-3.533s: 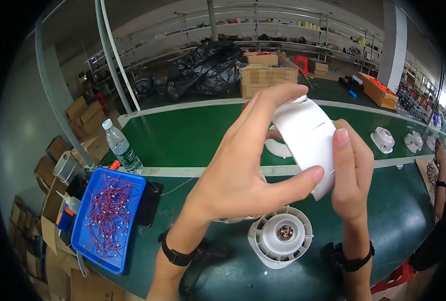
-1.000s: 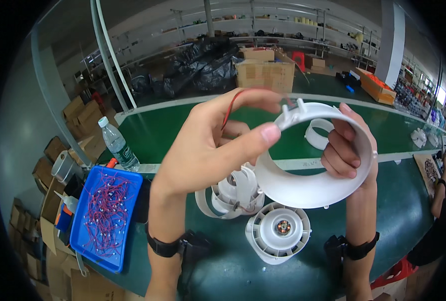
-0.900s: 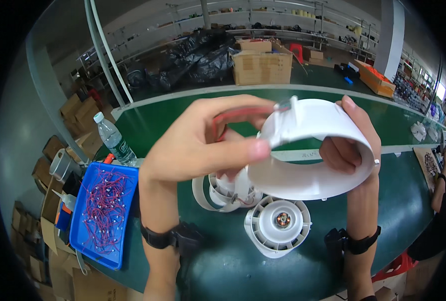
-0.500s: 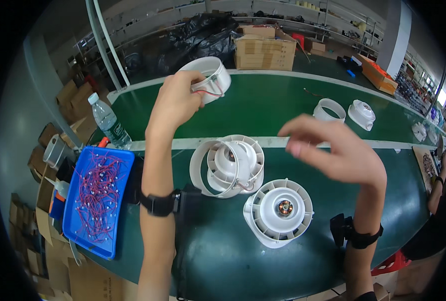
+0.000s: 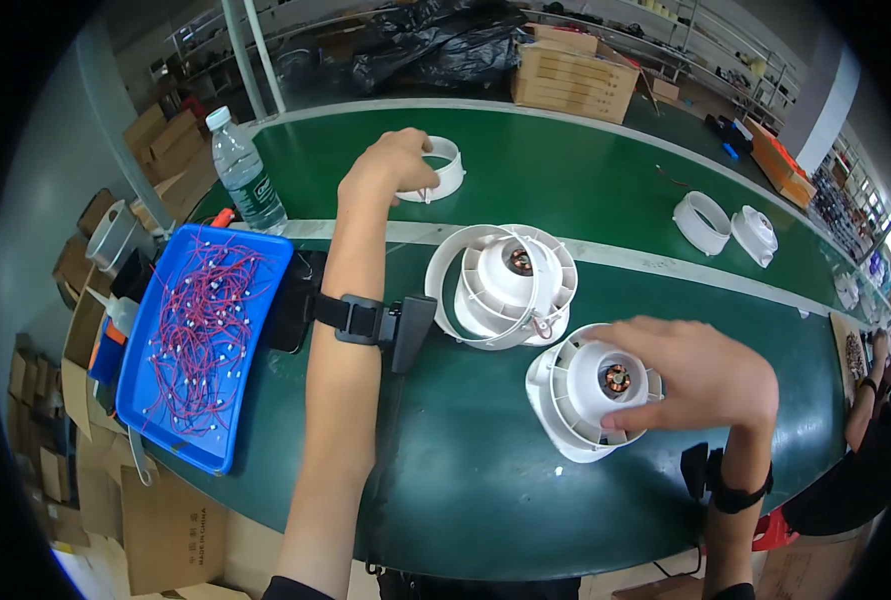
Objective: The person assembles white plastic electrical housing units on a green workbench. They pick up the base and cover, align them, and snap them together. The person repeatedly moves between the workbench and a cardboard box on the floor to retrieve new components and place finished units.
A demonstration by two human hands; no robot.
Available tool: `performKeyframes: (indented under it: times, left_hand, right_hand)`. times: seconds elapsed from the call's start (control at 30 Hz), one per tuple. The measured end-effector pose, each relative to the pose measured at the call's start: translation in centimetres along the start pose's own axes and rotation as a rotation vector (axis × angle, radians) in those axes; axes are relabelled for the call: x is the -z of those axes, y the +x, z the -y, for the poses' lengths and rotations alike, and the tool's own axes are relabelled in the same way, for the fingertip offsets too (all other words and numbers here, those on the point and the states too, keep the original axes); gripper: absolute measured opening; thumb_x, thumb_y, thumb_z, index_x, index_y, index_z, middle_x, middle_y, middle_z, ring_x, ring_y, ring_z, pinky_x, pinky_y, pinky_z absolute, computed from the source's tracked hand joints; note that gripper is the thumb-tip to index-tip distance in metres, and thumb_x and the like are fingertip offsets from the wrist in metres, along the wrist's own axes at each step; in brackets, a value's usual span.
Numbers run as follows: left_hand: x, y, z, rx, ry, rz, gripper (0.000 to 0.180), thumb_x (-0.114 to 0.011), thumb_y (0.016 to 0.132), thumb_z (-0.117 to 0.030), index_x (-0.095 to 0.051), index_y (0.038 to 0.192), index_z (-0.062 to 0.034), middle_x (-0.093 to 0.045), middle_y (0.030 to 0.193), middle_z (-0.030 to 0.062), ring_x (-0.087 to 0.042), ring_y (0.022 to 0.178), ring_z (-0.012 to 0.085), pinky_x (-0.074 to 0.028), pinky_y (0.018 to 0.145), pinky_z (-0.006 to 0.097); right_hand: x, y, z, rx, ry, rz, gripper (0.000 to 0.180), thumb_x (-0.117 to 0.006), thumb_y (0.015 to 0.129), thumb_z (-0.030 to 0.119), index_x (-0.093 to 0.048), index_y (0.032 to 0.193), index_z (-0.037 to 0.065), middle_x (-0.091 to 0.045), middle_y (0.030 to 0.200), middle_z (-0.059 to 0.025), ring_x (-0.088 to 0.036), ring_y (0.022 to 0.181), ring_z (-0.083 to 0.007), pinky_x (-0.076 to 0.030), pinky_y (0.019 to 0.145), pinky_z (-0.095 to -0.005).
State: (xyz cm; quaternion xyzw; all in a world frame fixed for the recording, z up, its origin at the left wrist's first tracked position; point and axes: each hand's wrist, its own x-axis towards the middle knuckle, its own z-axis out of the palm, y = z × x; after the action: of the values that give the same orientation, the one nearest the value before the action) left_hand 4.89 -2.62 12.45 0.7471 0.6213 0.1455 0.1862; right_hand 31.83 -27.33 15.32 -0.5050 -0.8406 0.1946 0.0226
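Left hand (image 5: 390,168) on ring (image 5: 435,170) — right hand (image 5: 700,375) on fan housing (image 5: 585,390)

**Bench layout, live**

Two fan housings sit mid-belt: one (image 5: 502,285) at centre, the other (image 5: 590,390) at its four o'clock. A ring (image 5: 435,170) lies at eleven. Wire tray (image 5: 205,345) at nine, bottle (image 5: 245,183) behind it.

green bench (image 5: 605,170) | white fan housings (image 5: 505,285) | blue tray (image 5: 205,340) | bottle (image 5: 245,170)
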Motion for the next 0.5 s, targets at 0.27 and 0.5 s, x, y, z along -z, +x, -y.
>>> performKeyframes:
  times: [0.27, 0.5]
  left_hand:
    - [0.8, 0.0, 0.7, -0.050, 0.033, -0.091, 0.058, -0.069, 0.077, -0.018, -0.056, 0.133, -0.0122, -0.062, 0.123, 0.0172, -0.068, 0.075, 0.0235, -0.057, 0.067, 0.034]
    - [1.5, -1.0, 0.2, 0.017, 0.004, 0.000, 0.060, -0.056, 0.077, -0.008, -0.055, 0.136, -0.0193, -0.057, 0.135, 0.0089, -0.064, 0.111, 0.0272, -0.053, 0.092, 0.042]
  right_hand:
    - [-3.7, -0.8, 1.1, -0.033, -0.174, -0.175, 0.058, -0.079, 0.073, 0.031, -0.058, 0.125, 0.014, -0.057, 0.122, -0.0152, -0.059, 0.103, -0.0327, -0.053, 0.082, -0.0417]
    - [-4.6, -0.2, 1.1, -0.145, -0.036, -0.161, 0.062, -0.077, 0.076, 0.035, -0.055, 0.129, 0.010, -0.054, 0.127, -0.0172, -0.058, 0.109, -0.0338, -0.053, 0.086, -0.0416]
